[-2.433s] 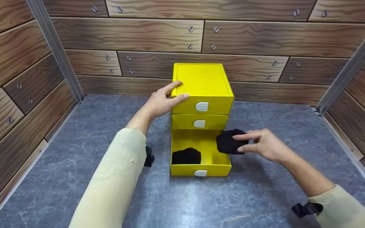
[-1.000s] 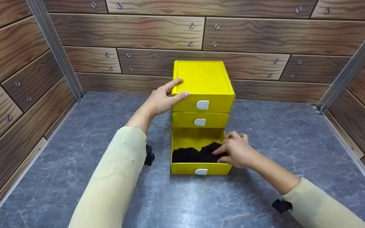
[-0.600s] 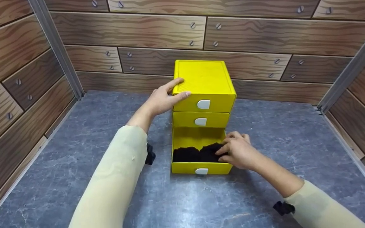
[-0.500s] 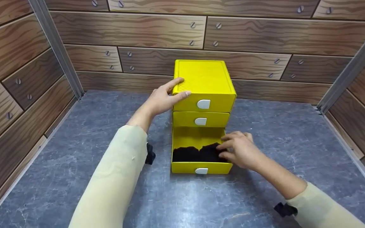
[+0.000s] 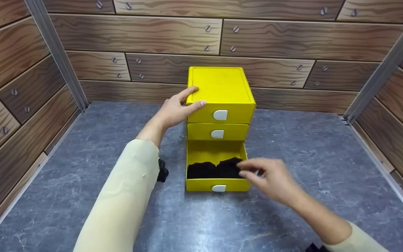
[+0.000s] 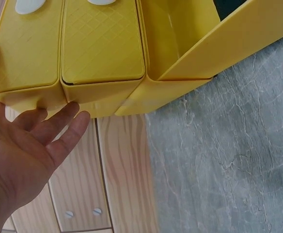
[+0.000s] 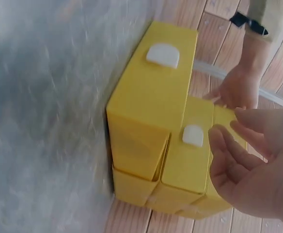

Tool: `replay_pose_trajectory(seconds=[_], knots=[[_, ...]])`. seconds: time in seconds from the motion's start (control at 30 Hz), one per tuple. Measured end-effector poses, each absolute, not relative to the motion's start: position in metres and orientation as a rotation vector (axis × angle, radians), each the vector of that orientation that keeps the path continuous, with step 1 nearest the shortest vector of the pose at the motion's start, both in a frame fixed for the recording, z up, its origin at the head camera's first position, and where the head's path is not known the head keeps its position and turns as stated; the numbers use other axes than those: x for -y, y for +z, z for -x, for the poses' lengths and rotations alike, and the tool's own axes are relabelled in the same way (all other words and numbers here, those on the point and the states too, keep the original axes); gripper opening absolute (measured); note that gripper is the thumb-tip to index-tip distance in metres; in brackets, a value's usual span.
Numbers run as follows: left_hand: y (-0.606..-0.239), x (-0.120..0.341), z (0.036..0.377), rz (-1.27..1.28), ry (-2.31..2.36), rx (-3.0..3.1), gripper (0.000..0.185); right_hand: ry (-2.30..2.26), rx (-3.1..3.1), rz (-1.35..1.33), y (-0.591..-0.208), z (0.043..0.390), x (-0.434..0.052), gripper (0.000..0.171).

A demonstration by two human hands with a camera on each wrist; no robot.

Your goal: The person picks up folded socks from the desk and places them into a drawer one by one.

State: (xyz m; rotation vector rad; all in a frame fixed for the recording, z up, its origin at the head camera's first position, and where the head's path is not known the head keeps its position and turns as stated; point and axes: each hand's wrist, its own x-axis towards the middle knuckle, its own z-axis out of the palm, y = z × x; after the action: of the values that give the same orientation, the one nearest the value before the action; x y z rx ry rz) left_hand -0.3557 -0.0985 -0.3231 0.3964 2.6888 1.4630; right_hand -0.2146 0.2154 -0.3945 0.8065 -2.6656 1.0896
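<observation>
Socks: two black folded fabric bundles (image 5: 215, 168) lie side by side in the pulled-out bottom drawer, against its front wall, the row running left to right.
Drawer: bottom tray of the small yellow plastic three-drawer chest (image 5: 220, 94) stands open toward the person; its white tab handle (image 5: 219, 188) faces front; the two drawers above it are closed.
Right hand: right hand (image 5: 269, 178) hovers at the open drawer's front right corner, fingers loosely spread and holding nothing; fingertips (image 5: 244, 165) point left, just beside the right-hand bundle. Motion blur hides whether they touch it.
Key relation: bundles lie to the left of the right fingertips and slightly below them; this hand is the nearer one by far.
Left hand: left hand (image 5: 175, 110) rests on the chest's top left front corner, thumb on the front face, straight fingers on the lid, well above the open drawer.
Surroundings: chest sits on a grey marbled tabletop (image 5: 292, 140), with brown wood-plank walls (image 5: 145, 35) behind it.
</observation>
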Motion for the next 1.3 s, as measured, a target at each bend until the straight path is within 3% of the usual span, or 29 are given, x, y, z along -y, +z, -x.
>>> replay_pose_trajectory(seconds=[0.43, 1.07, 1.3], knots=[[-0.324, 0.099, 0.355, -0.380, 1.474, -2.681, 0.083, 1.294, 2.791, -1.076, -0.443, 0.202, -0.196, 0.029], [-0.323, 0.098, 0.355, -0.384, 1.476, -2.689, 0.083, 1.427, 2.846, -0.987, -0.451, 0.220, -0.184, 0.035], [-0.323, 0.098, 0.354, -0.362, 1.483, -2.674, 0.083, 1.376, 2.876, -0.894, -0.449, 0.235, -0.179, 0.029]])
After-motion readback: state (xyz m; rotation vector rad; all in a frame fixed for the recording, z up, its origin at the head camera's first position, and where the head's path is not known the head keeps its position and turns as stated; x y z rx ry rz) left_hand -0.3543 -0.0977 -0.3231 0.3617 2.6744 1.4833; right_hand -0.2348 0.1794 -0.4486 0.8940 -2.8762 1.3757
